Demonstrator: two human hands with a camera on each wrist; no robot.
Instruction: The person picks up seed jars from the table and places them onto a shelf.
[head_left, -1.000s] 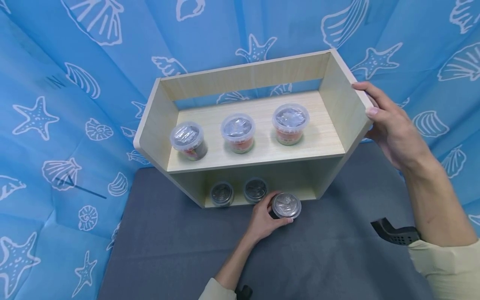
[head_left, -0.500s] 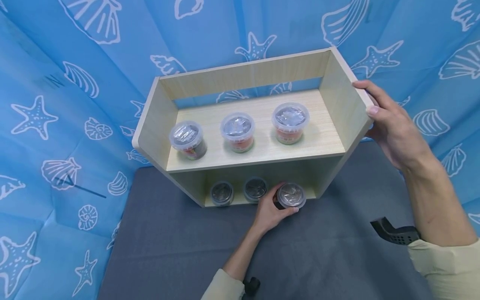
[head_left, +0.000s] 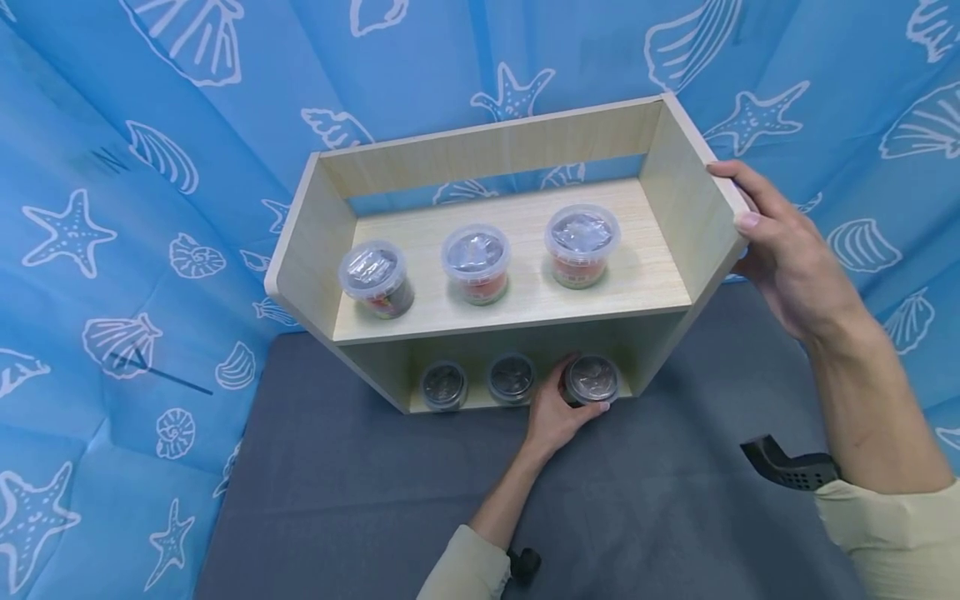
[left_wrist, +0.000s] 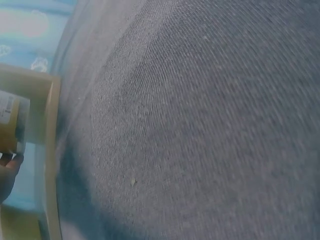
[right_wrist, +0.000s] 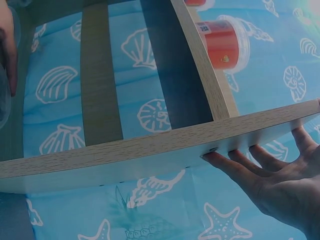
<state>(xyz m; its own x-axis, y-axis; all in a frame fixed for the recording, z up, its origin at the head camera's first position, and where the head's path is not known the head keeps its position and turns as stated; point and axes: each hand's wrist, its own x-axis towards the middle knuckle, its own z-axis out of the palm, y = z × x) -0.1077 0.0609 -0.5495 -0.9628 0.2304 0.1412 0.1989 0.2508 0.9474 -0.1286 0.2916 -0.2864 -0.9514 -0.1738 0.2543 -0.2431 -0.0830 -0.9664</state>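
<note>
Clear-lidded and dark, the tub [head_left: 592, 380] is sitting at the right end of the lower shelf, and we are curling our left hand [head_left: 557, 410] round its side, forearm stretching up across the grey cloth [head_left: 337, 492]. Our right hand [head_left: 783, 250] is lying flat against the right wall of the wooden rack [head_left: 678, 217], fingers straight. We are counting three tubs on the lower shelf, this one included, and three red-filled tubs [head_left: 477, 265] on the upper one.

Wooden shelf unit [head_left: 678, 221] on grey tabletop [head_left: 675, 517], three tubs per shelf
</note>
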